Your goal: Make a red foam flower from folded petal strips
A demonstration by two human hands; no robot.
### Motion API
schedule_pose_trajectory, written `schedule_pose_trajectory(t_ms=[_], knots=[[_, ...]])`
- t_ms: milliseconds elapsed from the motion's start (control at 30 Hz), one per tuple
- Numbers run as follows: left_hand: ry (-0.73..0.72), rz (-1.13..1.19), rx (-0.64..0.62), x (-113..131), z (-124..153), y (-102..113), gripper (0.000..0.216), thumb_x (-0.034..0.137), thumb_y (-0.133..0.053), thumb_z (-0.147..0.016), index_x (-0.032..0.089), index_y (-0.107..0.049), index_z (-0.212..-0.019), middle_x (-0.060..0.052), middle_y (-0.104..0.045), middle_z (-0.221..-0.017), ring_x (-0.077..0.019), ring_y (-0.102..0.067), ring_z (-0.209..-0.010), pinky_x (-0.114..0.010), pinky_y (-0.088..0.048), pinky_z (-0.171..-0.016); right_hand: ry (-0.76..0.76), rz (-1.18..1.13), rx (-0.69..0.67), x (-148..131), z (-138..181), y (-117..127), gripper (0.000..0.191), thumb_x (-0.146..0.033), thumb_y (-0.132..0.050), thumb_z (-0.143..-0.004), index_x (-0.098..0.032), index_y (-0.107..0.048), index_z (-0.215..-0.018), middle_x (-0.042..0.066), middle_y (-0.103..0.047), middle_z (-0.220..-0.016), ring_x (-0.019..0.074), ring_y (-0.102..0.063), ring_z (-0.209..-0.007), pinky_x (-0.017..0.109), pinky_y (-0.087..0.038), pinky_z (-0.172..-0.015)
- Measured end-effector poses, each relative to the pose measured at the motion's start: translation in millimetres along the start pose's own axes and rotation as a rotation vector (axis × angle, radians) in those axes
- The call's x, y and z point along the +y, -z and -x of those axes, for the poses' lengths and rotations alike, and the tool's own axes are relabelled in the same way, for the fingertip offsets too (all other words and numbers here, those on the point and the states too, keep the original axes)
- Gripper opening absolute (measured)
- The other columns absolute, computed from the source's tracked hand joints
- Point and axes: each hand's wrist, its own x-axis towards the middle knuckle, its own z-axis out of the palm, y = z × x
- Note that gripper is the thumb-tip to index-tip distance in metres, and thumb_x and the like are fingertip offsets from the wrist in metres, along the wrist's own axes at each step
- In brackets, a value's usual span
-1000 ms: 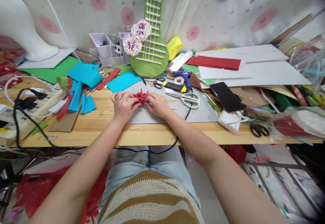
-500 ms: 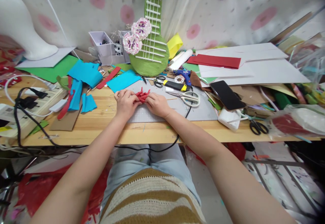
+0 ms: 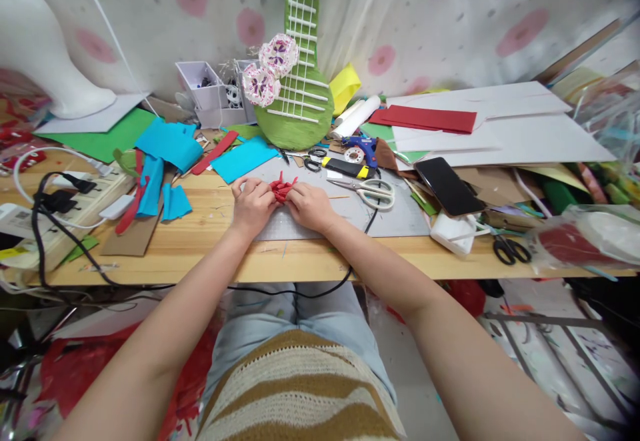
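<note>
Between my two hands is a small bunched piece of red crepe paper (image 3: 281, 191) with pointed tips sticking up. My left hand (image 3: 251, 206) grips its left side, fingers closed. From the right, my right hand (image 3: 311, 206) pinches the same piece; the fingertips of both hands partly hide it. Both hands rest over the grey cutting mat (image 3: 395, 224). To the right of my right hand lie white-handled scissors (image 3: 375, 193), and a black and yellow utility knife (image 3: 347, 168) lies behind them. A blue sheet of paper (image 3: 243, 159) is just beyond my left hand.
A green guitar-shaped craft (image 3: 295, 117) with white strings stands at the back. Blue glue gun (image 3: 364, 149), phone (image 3: 449, 186), black scissors (image 3: 511, 250) and white boards (image 3: 545, 137) are to the right. A power strip (image 3: 75, 217) with cables and blue paper strips (image 3: 167, 147) are at left.
My left hand has shifted slightly right, closer to my right hand, and the red paper looks a little more gathered. Both hands still hold it.
</note>
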Motion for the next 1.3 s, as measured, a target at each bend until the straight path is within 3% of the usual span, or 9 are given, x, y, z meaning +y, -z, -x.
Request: schedule_pose_trajectory(t_ms=[367, 600, 667, 767, 933, 1133, 1300], knots=[[0.010, -0.087, 0.006, -6, -5, 1, 0.018, 0.036, -0.059, -0.080, 0.024, -0.062, -0.067, -0.005, -0.065, -0.081, -0.0240, -0.050, -0.093, -0.049, -0.026, -0.093, -0.064, 0.071, -0.064, -4, -6, 6, 0.023, -0.021, -0.040, -0.093, -0.015, -0.062, -0.095, 0.011, -0.063, -0.095, 0.0192, -0.052, -0.088, 0.029, -0.037, -0.070], [0.109, -0.100, 0.053, -15, -2, 7, 0.009, 0.032, -0.064, -0.076, 0.024, -0.061, -0.071, -0.005, -0.064, -0.085, -0.0250, -0.050, -0.095, -0.050, -0.026, -0.093, -0.091, 0.071, -0.069, 11, 1, 37, 0.021, -0.018, -0.043, -0.090, -0.017, -0.063, -0.088, 0.008, -0.062, -0.090, 0.0173, -0.053, -0.080, 0.027, -0.031, -0.062], [0.179, -0.130, 0.071, -19, 1, 8, 0.004, 0.026, -0.062, -0.075, 0.025, -0.062, -0.079, -0.006, -0.063, -0.088, -0.0264, -0.050, -0.096, -0.050, -0.027, -0.092, -0.073, 0.028, -0.038, 18, 5, 49, 0.019, -0.019, -0.045, -0.088, -0.018, -0.063, -0.084, 0.006, -0.063, -0.087, 0.0166, -0.054, -0.080, 0.027, -0.031, -0.061], [0.324, -0.165, 0.116, -26, 4, 9, 0.019, 0.018, -0.059, -0.071, 0.023, -0.060, -0.089, -0.009, -0.061, -0.092, -0.0295, -0.049, -0.099, -0.050, -0.029, -0.089, -0.067, -0.090, -0.023, 28, 10, 60, 0.010, -0.017, -0.053, -0.081, -0.019, -0.063, -0.079, 0.003, -0.063, -0.084, 0.0146, -0.055, -0.078, 0.025, -0.033, -0.062], [0.579, -0.127, 0.192, -29, 4, 16, 0.021, 0.017, -0.054, -0.070, 0.021, -0.056, -0.091, -0.008, -0.064, -0.089, -0.0292, -0.053, -0.095, -0.046, -0.033, -0.084, -0.132, -0.366, 0.008, 43, 13, 58, 0.005, -0.018, -0.057, -0.077, -0.019, -0.062, -0.075, 0.000, -0.060, -0.077, 0.0113, -0.055, -0.071, 0.023, -0.038, -0.065], [0.945, 0.092, -0.090, -15, -2, 27, 0.024, 0.046, -0.048, -0.081, 0.025, -0.050, -0.092, -0.002, -0.067, -0.068, -0.0236, -0.061, -0.070, -0.034, -0.038, -0.065, -0.319, -0.394, 0.040, 49, 9, 41, 0.003, -0.017, -0.059, -0.075, -0.018, -0.062, -0.074, 0.001, -0.061, -0.078, 0.0122, -0.053, -0.071, 0.024, -0.037, -0.065], [0.985, 0.188, -0.135, -10, -8, 19, 0.049, 0.057, -0.062, -0.068, 0.023, -0.043, -0.098, -0.003, -0.067, -0.067, -0.0253, -0.064, -0.073, -0.033, -0.038, -0.061, -0.405, -0.371, 0.006, 45, 7, 27, 0.004, -0.020, -0.060, -0.077, -0.018, -0.063, -0.075, 0.001, -0.062, -0.078, 0.0125, -0.052, -0.071, 0.024, -0.035, -0.064]])
